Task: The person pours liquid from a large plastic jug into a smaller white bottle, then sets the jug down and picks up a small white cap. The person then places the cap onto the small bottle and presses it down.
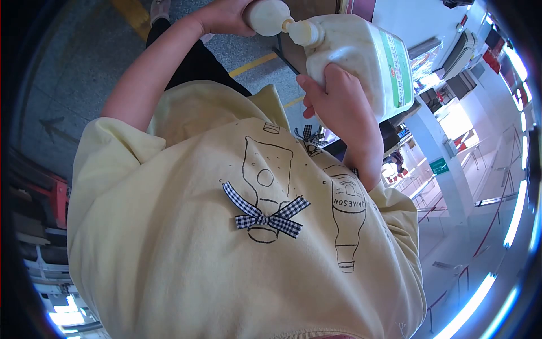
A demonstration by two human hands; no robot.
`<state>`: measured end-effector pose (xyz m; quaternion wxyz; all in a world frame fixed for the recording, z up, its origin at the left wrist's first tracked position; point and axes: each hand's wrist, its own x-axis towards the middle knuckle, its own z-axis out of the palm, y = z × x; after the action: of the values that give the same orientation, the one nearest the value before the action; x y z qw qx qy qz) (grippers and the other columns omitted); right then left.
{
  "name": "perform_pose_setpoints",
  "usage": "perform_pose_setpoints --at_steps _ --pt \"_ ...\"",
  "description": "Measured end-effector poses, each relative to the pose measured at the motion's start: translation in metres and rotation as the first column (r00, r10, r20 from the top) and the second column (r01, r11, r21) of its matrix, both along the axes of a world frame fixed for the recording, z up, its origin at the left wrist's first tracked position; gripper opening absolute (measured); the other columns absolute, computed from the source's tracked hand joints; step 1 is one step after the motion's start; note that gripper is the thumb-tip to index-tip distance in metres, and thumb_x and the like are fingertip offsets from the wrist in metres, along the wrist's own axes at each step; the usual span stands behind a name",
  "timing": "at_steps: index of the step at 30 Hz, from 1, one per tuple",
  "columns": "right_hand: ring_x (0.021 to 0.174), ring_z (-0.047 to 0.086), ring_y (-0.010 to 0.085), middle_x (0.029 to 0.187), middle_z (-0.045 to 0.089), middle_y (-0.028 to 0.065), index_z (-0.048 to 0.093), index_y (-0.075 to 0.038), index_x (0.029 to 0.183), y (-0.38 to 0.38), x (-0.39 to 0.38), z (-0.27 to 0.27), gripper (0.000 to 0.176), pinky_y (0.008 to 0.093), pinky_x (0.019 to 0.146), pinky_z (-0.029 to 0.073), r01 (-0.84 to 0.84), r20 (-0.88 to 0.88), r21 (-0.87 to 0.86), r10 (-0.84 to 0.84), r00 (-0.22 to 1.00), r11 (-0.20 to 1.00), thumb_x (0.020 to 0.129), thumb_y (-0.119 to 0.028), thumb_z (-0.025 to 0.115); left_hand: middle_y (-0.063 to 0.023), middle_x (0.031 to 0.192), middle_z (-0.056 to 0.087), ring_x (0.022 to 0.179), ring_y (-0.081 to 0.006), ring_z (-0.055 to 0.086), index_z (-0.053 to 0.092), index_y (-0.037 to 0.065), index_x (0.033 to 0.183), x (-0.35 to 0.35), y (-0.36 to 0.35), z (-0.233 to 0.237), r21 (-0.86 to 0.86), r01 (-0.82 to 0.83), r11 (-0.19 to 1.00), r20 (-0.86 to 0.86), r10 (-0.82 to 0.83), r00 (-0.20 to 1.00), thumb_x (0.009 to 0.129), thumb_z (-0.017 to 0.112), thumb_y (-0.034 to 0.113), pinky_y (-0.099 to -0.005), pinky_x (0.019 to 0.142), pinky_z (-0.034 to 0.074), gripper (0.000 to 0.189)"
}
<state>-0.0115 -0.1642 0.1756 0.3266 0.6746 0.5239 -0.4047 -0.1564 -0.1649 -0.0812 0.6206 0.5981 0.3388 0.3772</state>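
Observation:
My left hand point(226, 16), at the top of the head view, is wrapped round a small white bottle point(268, 17). My right hand point(341, 99) grips the handle of a large whitish plastic jug point(353, 42), which has a green and white label on its side. The jug lies tipped over, its white neck point(305, 34) turned to the left. Between this neck and the bottle shows a small yellowish-orange spot, where the two mouths meet in this view. The far side of the bottle is hidden by my left fingers.
Grey floor point(186, 56) with yellow lines lies beyond my arms, and a shoe point(160, 10) shows at the top. A white surface point(398, 17) stands behind the jug. Red metal parts point(56, 195) are at the left; a white pillar point(440, 164) with a green sign stands right.

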Motion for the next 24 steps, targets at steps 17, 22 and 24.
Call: perform_pose_setpoints --at_steps 17,22,24 --pt "0.060 0.070 0.0199 0.069 0.069 0.0128 0.057 0.006 0.082 0.000 0.004 0.005 0.038 0.0340 0.057 0.052 0.024 -0.017 0.015 -0.023 1.000 1.000 0.099 -0.027 0.065 -0.0130 0.119 0.064 0.114 -0.0328 0.061 0.058 0.011 0.121 0.000 0.006 0.010 0.026 0.003 1.000 -0.022 -0.003 1.000 0.065 0.090 0.012 -0.0432 0.098 0.049 0.065" --pt "0.060 0.070 0.0203 0.070 0.069 0.0133 0.057 0.006 0.081 0.000 0.005 0.008 0.038 0.0337 0.057 0.053 0.040 -0.020 0.015 -0.039 0.999 0.999 0.098 -0.026 0.065 -0.0129 0.118 0.065 0.113 -0.0324 0.061 0.058 0.011 0.121 0.002 0.006 0.012 0.034 0.007 0.999 -0.001 -0.007 1.000 0.065 0.090 0.012 -0.0430 0.098 0.049 0.065" --pt "0.060 0.071 0.0204 0.070 0.069 0.0134 0.057 0.006 0.081 -0.001 0.007 0.007 0.038 0.0337 0.057 0.052 0.034 -0.022 0.017 -0.034 0.999 0.999 0.098 -0.026 0.065 -0.0129 0.118 0.065 0.113 -0.0323 0.061 0.058 0.011 0.121 0.003 0.005 0.012 0.052 0.001 0.999 -0.002 -0.001 1.000 0.065 0.090 0.012 -0.0430 0.097 0.049 0.065"
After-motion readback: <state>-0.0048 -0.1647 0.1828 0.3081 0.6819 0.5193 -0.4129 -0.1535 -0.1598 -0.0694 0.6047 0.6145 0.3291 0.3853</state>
